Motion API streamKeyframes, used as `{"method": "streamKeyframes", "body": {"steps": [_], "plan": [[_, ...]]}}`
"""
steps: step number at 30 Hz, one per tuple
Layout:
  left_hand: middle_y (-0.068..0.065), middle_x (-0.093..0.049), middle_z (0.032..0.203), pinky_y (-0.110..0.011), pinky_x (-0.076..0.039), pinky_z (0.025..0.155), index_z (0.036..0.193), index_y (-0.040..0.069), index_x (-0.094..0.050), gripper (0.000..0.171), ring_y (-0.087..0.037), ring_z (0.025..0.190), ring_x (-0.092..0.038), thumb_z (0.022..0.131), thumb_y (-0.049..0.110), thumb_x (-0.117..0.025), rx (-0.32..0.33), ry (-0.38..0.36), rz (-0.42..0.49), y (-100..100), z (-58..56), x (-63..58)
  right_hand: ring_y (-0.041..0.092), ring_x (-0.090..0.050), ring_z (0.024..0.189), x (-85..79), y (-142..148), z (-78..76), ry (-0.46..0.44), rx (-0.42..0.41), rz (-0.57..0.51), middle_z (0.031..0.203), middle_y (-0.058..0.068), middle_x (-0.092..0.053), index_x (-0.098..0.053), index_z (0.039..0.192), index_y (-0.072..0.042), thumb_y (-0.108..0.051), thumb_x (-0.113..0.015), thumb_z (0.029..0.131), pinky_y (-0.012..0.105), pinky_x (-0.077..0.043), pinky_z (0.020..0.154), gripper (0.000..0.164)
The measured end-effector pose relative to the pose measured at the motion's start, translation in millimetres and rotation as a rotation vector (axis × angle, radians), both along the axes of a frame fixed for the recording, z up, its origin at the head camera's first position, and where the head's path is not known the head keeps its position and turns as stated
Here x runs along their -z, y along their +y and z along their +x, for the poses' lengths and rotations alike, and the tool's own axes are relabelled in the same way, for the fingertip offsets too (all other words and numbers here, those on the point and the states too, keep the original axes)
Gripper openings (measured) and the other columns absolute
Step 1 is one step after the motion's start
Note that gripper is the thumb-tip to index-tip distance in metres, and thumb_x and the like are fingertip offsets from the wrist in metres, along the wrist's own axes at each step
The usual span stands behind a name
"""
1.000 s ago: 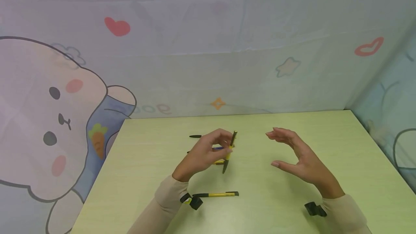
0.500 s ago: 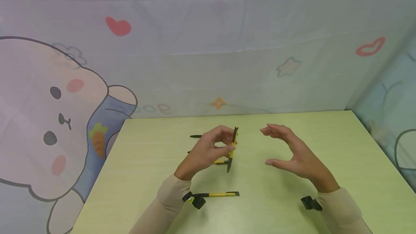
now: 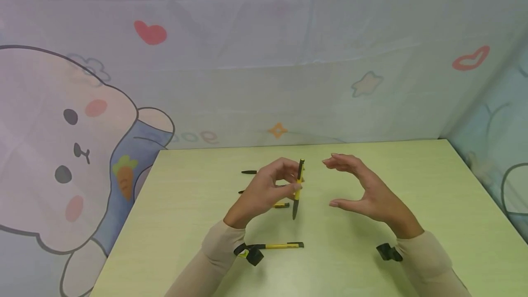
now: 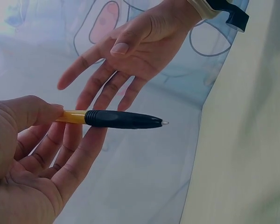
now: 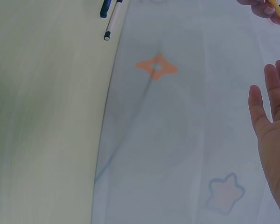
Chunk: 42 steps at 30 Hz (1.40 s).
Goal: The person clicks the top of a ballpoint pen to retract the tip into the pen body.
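Between thumb and fingers, my left hand (image 3: 266, 191) pinches a yellow and black ballpoint pen (image 3: 295, 209), held nearly upright with its point down over the table. In the left wrist view the pen's black grip (image 4: 123, 119) and bare metal tip stick out past the fingers. My right hand (image 3: 371, 198) hovers to the right with nothing in it, thumb and fingers spread apart and facing the pen across a small gap. Its straight fingers also show at the edge of the right wrist view.
A similar yellow pen (image 3: 284, 245) lies near the left wrist strap. Behind the left hand lie more pens, partly hidden: a yellow end (image 3: 282, 205) and dark tips show. A blue pen (image 5: 104, 8) and a white pen (image 5: 114, 21) appear beside the patterned backdrop (image 3: 264, 81).
My left hand has shifted slightly right, and the pen in it has turned more upright. My right hand has moved left, narrowing the gap between the hands.
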<state>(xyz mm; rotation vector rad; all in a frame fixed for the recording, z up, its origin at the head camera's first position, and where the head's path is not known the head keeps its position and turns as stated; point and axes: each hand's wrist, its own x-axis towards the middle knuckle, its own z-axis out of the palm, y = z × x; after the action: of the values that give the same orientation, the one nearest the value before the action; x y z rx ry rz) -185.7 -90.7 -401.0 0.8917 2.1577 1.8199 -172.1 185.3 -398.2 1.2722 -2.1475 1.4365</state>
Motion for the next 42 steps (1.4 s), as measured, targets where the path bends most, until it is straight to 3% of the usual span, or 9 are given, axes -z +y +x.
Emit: {"method": "streamKeyframes", "body": {"steps": [7, 16, 23, 34, 42], "plan": [[-0.012, -0.064, 0.114, -0.042, -0.062, 0.075, 0.125, 0.016, -0.061, 0.029, -0.023, 0.101, -0.067, 0.098, 0.008, -0.068, 0.002, 0.004, 0.013, 2.1, 1.3, 1.8, 0.027, -0.056, 0.126, -2.5, -4.9, -1.3, -0.003, -0.01, 0.007, 0.136, 0.025, -0.055, -0.035, 0.15, 0.006, 0.014, -0.088, 0.065, 0.028, -0.04, 0.111, 0.1], [-0.008, -0.064, 0.113, -0.042, -0.062, 0.076, 0.126, 0.015, -0.06, 0.03, -0.022, 0.098, -0.067, 0.098, 0.007, -0.068, 0.01, 0.006, 0.03, 4.7, 3.7, 0.5, 0.027, -0.053, 0.13, -3.6, -11.1, -2.0, -0.053, 0.005, 0.033, 0.141, 0.019, -0.054, -0.036, 0.153, -0.003, 0.008, -0.088, 0.07, 0.027, -0.039, 0.112, 0.099], [-0.009, -0.064, 0.113, -0.042, -0.062, 0.076, 0.127, 0.013, -0.06, 0.031, -0.022, 0.098, -0.067, 0.098, 0.005, -0.066, 0.012, 0.009, 0.045, 6.1, 5.2, -1.0, 0.024, -0.052, 0.131, 20.3, -8.1, -19.6, -0.047, 0.017, 0.057, 0.145, 0.009, -0.053, -0.034, 0.155, -0.008, 0.001, -0.093, 0.068, 0.025, -0.038, 0.112, 0.106], [-0.01, -0.064, 0.114, -0.043, -0.062, 0.076, 0.126, 0.012, -0.059, 0.029, -0.024, 0.1, -0.067, 0.098, 0.006, -0.066, 0.011, -0.002, 0.068, 7.7, 7.4, -1.8, 0.029, -0.051, 0.131, -7.6, -25.0, -4.4, -0.027, -0.031, 0.047, 0.14, 0.017, -0.054, -0.033, 0.155, -0.002, 0.006, -0.09, 0.069, 0.027, -0.038, 0.114, 0.103], [-0.012, -0.063, 0.115, -0.043, -0.062, 0.076, 0.127, 0.01, -0.059, 0.03, -0.024, 0.1, -0.066, 0.098, 0.005, -0.066, 0.016, -0.002, 0.087, 8.9, 8.2, -3.0, 0.025, -0.049, 0.133, 11.7, -26.4, -17.5, -0.015, -0.046, 0.078, 0.144, 0.005, -0.051, -0.031, 0.157, -0.006, -0.003, -0.093, 0.07, 0.029, -0.037, 0.115, 0.107]]}}
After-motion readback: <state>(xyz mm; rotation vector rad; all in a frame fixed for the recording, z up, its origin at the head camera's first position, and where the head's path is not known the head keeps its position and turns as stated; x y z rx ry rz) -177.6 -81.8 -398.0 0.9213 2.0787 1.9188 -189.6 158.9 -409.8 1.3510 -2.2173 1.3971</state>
